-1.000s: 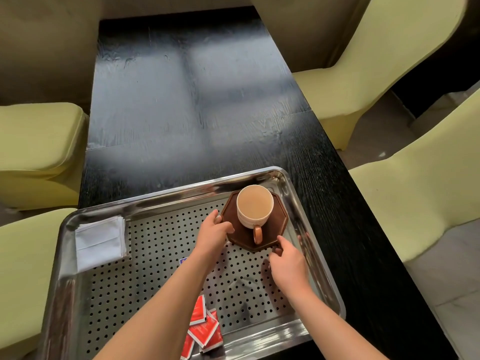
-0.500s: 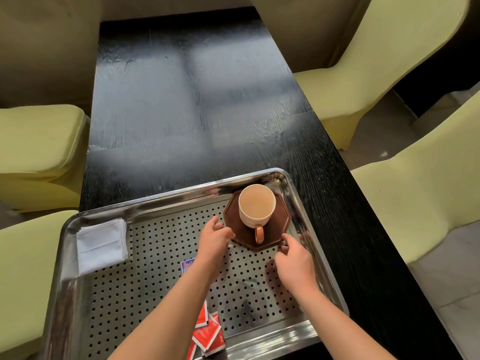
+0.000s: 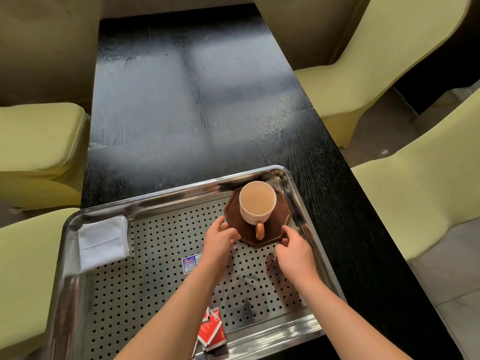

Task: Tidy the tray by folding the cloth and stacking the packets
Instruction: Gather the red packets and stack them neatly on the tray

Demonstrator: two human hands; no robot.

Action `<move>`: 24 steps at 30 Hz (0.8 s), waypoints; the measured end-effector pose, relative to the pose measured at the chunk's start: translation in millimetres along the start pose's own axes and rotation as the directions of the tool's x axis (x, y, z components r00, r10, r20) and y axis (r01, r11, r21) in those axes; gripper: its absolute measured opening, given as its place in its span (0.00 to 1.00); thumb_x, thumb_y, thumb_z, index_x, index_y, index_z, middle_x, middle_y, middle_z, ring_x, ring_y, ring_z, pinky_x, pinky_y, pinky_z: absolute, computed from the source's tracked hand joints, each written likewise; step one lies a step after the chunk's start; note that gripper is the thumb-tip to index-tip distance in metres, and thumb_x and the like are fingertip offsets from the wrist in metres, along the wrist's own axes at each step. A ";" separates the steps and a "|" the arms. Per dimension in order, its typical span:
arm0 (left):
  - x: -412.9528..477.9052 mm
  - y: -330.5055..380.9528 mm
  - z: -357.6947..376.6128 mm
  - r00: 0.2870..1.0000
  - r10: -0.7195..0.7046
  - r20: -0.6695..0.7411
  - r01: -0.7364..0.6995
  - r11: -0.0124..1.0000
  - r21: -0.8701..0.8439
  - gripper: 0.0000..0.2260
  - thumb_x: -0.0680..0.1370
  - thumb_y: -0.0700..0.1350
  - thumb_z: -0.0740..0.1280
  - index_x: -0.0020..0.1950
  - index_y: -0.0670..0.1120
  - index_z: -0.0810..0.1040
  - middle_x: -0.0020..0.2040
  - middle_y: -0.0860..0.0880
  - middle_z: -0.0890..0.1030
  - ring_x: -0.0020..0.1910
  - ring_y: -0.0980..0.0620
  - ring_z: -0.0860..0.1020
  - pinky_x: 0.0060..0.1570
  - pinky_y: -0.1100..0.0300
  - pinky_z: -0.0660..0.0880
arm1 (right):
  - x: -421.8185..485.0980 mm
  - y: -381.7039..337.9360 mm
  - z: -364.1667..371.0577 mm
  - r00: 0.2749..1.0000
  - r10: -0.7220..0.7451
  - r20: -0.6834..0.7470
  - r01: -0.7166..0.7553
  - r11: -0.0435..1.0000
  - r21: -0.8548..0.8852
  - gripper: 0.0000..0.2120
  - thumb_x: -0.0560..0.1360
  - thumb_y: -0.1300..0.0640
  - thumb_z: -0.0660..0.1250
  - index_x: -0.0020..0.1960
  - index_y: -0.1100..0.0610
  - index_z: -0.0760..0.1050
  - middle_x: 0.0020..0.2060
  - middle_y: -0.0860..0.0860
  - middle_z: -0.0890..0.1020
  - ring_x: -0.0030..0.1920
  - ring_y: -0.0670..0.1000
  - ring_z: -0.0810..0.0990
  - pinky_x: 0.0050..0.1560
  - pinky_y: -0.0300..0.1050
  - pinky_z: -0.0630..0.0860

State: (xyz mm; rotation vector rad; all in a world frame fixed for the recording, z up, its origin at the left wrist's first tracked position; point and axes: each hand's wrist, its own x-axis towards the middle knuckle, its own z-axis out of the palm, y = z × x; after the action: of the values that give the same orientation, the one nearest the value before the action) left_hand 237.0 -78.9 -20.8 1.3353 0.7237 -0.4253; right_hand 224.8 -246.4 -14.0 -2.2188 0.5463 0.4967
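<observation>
A perforated steel tray point(image 3: 85, 302) lies on the black table. The white cloth point(image 3: 104, 241) sits folded in the tray's far left corner. Red packets point(image 3: 211, 331) lie at the near edge, partly hidden under my left forearm. A cup of milky tea point(image 3: 257, 202) stands on a brown octagonal saucer point(image 3: 281, 216) in the far right corner. My left hand point(image 3: 219, 239) pinches the saucer's left edge. My right hand point(image 3: 294, 252) pinches its near right edge.
A blue and white label point(image 3: 191, 262) sticks to the tray floor beside my left wrist. Yellow-green chairs point(image 3: 415, 203) flank the black table point(image 3: 197, 100) on both sides, one close to the tray's left rim.
Both hands have slid the saucer and cup farther into the tray's far right corner. Cloth and packets have stayed in place.
</observation>
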 end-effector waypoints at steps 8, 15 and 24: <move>-1.9 -2.8 -1.4 0.993 0.013 0.113 -0.021 0.997 0.068 0.33 0.72 0.30 0.62 0.77 0.45 0.65 0.73 0.43 0.72 0.70 0.44 0.72 0.69 0.43 0.69 | -1.4 6.4 -0.8 0.999 -0.013 0.036 0.012 0.999 0.035 0.30 0.78 0.66 0.61 0.78 0.52 0.63 0.73 0.55 0.71 0.73 0.53 0.69 0.72 0.56 0.70; -2.2 -0.6 3.5 0.993 -0.010 0.116 0.000 0.996 0.087 0.34 0.73 0.31 0.63 0.79 0.46 0.62 0.75 0.43 0.70 0.72 0.44 0.70 0.67 0.44 0.70 | 1.7 7.8 -3.1 1.000 -0.010 0.018 0.009 0.998 0.063 0.31 0.76 0.65 0.62 0.78 0.50 0.63 0.71 0.54 0.74 0.70 0.52 0.73 0.67 0.57 0.75; -2.4 -1.6 2.1 0.992 -0.006 0.125 -0.005 0.996 0.088 0.35 0.72 0.32 0.63 0.79 0.47 0.61 0.76 0.41 0.68 0.71 0.42 0.70 0.66 0.46 0.72 | 2.8 12.9 -0.4 0.999 -0.034 0.013 0.033 0.997 0.063 0.30 0.77 0.65 0.62 0.77 0.49 0.64 0.72 0.53 0.73 0.73 0.52 0.70 0.69 0.57 0.73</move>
State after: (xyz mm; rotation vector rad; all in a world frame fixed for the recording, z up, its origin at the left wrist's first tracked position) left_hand 234.7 -81.6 -20.2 1.3779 0.6066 -0.5414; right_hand 220.4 -255.1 -22.9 -2.1594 0.5101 0.4708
